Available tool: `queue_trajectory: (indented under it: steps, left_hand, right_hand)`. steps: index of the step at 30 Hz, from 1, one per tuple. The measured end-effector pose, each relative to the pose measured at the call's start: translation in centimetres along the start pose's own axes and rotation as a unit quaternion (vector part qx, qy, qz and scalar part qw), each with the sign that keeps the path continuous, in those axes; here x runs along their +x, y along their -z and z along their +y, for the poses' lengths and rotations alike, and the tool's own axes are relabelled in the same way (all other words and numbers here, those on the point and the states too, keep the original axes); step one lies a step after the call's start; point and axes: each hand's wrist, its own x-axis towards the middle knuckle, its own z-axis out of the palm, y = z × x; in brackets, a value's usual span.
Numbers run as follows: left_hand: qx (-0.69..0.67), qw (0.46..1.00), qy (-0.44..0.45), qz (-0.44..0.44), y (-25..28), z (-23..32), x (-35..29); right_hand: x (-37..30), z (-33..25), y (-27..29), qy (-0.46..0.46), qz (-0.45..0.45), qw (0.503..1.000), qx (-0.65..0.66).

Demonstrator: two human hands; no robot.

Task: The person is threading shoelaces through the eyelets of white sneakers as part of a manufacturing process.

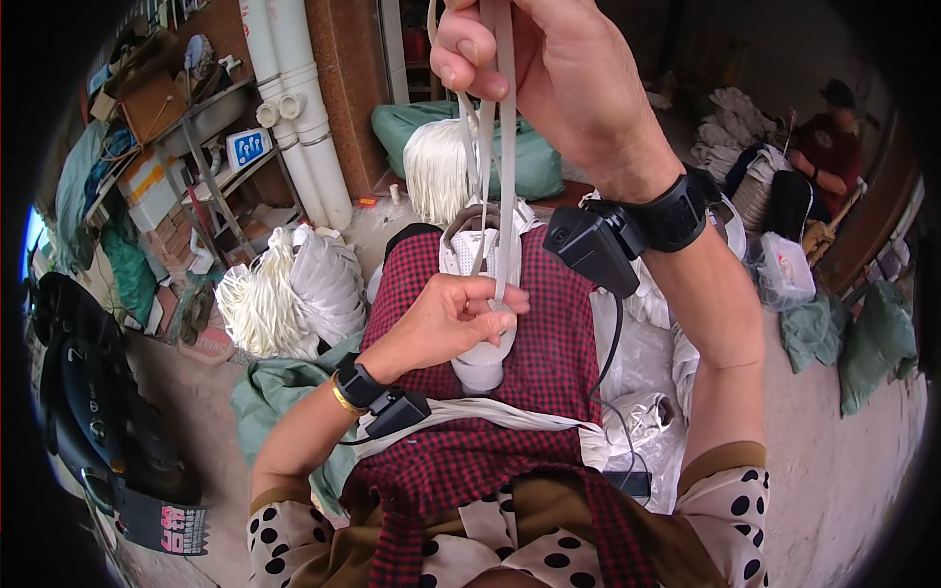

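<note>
A white shoe (461, 257) with a brown collar rests on my lap, over a red-and-black checked apron (402, 284). Long flat white laces (508, 157) run upward from it. High at the top edge, my right hand (539, 69) is closed round the laces and holds them taut; part of it is cut off. Just over the shoe, my left hand (451, 318) pinches the lower stretch of lace between thumb and fingers. This hand and the laces hide much of the shoe.
Bundles of white laces (260, 304) lie at the left and another bundle (441, 167) stands ahead, by a green sack (539, 167). White plastic bags (642, 421) sit on my right. A scooter (108, 392) stands far left. Another person (828, 147) sits at the far right.
</note>
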Motion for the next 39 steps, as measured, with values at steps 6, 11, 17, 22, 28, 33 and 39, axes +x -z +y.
queue_trajectory:
  steps: [6,11,17,22,28,33,39]
  left_hand:
    - [-0.22,0.951,-0.186,-0.112,8.2,6.7,-5.4]
    - [-0.359,0.913,-0.167,0.102,19.4,1.9,-10.5]
    - [-0.044,0.881,0.203,0.426,23.9,-5.5,-10.8]
    - [0.314,0.86,0.005,0.402,16.4,-7.5,-5.9]
    - [0.455,0.859,-0.079,0.221,7.1,-4.6,0.5]
    - [0.49,0.855,-0.064,0.158,5.3,-5.0,0.7]
    - [0.32,0.932,-0.131,0.108,6.5,-6.4,0.8]
  right_hand:
    - [-1.9,-0.6,7.9,0.07,0.148,0.967,-0.197]
    - [-8.2,-1.5,17.4,-0.067,0.29,0.915,-0.272]
    - [-22.3,2.4,25.1,-0.303,0.109,0.542,-0.776]
    - [-17.2,9.7,10.6,-0.127,0.057,0.789,-0.598]
    - [-14.1,13.5,8.0,-0.17,-0.109,0.667,-0.717]
    - [-14.0,14.0,6.6,-0.304,-0.065,0.784,-0.538]
    - [-16.0,13.6,7.0,-0.202,-0.01,0.773,-0.602]
